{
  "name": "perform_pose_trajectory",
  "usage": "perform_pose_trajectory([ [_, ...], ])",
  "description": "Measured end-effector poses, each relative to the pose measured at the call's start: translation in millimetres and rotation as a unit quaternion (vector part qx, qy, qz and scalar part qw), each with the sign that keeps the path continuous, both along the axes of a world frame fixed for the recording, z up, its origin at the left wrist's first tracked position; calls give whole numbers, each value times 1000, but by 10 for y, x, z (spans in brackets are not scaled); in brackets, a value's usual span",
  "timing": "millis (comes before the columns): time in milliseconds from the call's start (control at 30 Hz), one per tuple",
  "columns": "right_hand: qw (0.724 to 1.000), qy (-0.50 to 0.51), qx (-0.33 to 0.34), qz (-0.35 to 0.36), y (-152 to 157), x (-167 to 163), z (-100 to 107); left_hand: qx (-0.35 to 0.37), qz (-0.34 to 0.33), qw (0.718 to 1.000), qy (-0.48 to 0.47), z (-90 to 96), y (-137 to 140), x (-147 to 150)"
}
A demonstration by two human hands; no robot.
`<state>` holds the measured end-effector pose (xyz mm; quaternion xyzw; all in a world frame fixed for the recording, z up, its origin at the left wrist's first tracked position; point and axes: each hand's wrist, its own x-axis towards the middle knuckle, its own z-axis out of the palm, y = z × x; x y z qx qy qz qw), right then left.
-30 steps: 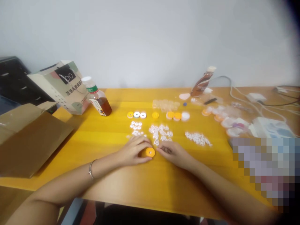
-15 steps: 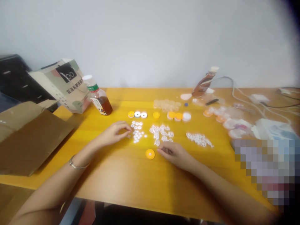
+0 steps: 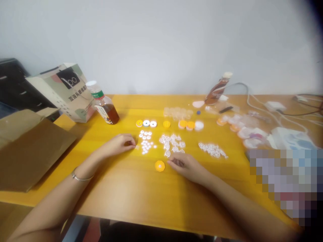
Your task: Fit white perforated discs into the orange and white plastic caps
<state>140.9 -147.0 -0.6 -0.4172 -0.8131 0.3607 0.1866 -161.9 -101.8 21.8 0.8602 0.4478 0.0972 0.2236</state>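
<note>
My left hand rests on the table with thumb and fingers pressed together beside some tiny clear pieces; anything in the pinch is too small to make out. Right of it lie small white dots and larger white discs. My right hand is closed, fingers curled inward, and their contents are hidden. Just left of its fingertips is an orange scalloped disc with a pale centre. White wheel-like openwork pieces are spread beyond that hand. Another heap of white openwork pieces lies farther right.
Yellow and white round rolls and orange-topped round pieces form a row behind. Clear cups stand farther back. A drink bottle, paper bag and cardboard box are left; another bottle and cables are right.
My left hand has drawn back leftward from the white discs, and its fingers have come together by the tiny clear pieces. My right hand stays beside the orange disc. The view has shifted slightly.
</note>
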Motion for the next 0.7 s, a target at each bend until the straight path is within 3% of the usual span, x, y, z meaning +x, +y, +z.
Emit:
perform_pose_trajectory([
  [167,1000,0,-5,3,3,-1,13,24,24,999,-6,-49,-34,53],
  [300,1000,8,-6,-2,7,-2,7,-32,44,998,-18,-91,-33,49],
  [433,1000,21,-6,-11,8,2,-6,-30,58,997,-30,-4,-60,51],
  [533,999,38,-6,-27,-15,-21,-28,-10,42,994,-101,41,-180,201],
  [600,998,55,15,-33,-48,-59,-51,-12,3,987,-160,0,-296,379],
  [700,989,99,107,-27,-114,-134,-95,19,-32,981,-188,-149,-444,647],
])
